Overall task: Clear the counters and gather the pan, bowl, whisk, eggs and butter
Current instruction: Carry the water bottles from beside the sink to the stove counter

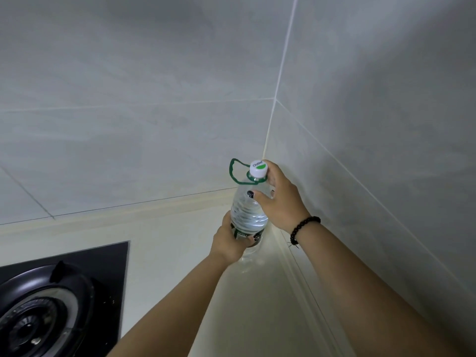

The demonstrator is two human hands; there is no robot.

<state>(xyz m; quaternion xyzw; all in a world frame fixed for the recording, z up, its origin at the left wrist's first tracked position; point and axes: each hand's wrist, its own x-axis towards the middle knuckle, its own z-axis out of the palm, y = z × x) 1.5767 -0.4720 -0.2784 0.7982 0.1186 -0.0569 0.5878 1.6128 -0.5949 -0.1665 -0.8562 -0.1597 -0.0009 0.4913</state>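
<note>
Beside the gas burner (pixel 33 313), on the cream counter (pixel 164 253), a person works a large clear water bottle (pixel 248 215) into, or out of, the tiled corner. Nearest the burner, the left hand (pixel 229 243) wraps the bottle's lower body at the label; beyond it, the right hand (pixel 279 199), a dark bead bracelet (pixel 304 229) at the wrist, grips the shoulder just under the white cap (pixel 259 169), beside the green carry loop (pixel 238 171). Farther back rise the grey wall tiles (pixel 154 99). No pan, bowl, whisk, eggs or butter is visible. A full, smooth bottle could slip or tip toward the burner if either grip loosens.
</note>
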